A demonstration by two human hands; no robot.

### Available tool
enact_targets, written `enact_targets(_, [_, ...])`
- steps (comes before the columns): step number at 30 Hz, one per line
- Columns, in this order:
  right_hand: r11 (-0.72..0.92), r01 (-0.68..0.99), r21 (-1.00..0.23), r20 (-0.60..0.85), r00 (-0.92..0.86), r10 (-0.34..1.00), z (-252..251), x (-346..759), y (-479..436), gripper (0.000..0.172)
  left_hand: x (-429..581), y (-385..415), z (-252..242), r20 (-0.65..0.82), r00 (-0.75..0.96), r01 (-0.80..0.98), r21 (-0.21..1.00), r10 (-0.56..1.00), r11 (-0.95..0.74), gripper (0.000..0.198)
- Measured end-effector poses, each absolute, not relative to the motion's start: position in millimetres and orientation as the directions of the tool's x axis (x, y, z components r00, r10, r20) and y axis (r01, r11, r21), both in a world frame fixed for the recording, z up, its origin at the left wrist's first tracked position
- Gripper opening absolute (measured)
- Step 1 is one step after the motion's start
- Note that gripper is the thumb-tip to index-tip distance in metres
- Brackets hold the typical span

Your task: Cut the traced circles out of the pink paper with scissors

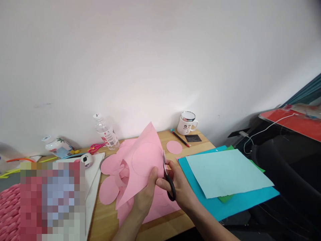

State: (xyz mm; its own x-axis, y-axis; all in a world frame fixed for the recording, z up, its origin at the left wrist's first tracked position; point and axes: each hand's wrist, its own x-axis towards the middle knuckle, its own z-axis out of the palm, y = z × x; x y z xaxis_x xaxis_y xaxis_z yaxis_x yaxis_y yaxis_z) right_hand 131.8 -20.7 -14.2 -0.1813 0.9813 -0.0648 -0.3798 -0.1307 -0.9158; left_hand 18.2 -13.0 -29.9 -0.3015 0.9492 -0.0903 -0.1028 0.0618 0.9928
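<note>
My left hand [147,194] grips a pink paper sheet [140,150] by its lower right part, thumb on top. A large circle is outlined on this sheet, and its left side has a curved edge. In my right hand [177,179] is a pair of scissors [170,185] with black handles, its blades pointing up along the sheet's right edge. Below lie more pink sheets [163,212]. Cut pink paper circles [109,190] rest to the left, and one more pink circle [174,147] lies behind my right hand.
Light blue paper [228,172] lies over green and turquoise sheets [225,207] on the right. Along the wall stand a mug [187,124], a plastic bottle [107,134] and a white jar [57,147]. A black-and-red pen [180,138] and pink scissors [96,147] lie on the wooden table [102,217].
</note>
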Motion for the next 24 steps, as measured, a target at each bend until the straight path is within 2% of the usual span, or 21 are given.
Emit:
enact_targets(5, [-0.137, -0.375, -0.917, -0.074, -0.178, 0.981, -14.1, 131.6, -20.6, 0.057, 17.4, -12.8, -31.5, -0.117, -0.358, -0.071, 0.993, 0.927, 0.098, 0.044])
enact_targets(8, [-0.132, -0.344, -0.930, -0.076, -0.173, 0.982, -14.3, 132.4, -19.6, 0.055, 17.1, -13.0, -26.8, -0.073, -0.387, -0.024, 0.997, 0.919, 0.069, 0.041])
enact_targets(14, [-0.129, -0.275, -0.953, -0.087, -0.159, 0.983, -15.8, 134.0, -19.6, 0.055, 15.9, -12.3, -19.2, -0.058, -0.325, 0.020, 0.997, 0.944, 0.068, 0.037])
enact_targets(19, [-0.140, -0.234, -0.962, -0.108, -0.146, 0.983, -10.6, 133.3, -19.4, 0.055, 15.9, -12.6, -13.5, -0.035, -0.189, 0.034, 0.999, 0.981, 0.042, 0.040])
enact_targets(24, [-0.157, -0.196, -0.968, -0.132, -0.136, 0.982, -5.0, 132.8, -20.2, 0.057, 15.8, -13.1, -10.5, 0.046, -0.231, 0.086, 0.996, 0.972, -0.027, 0.034])
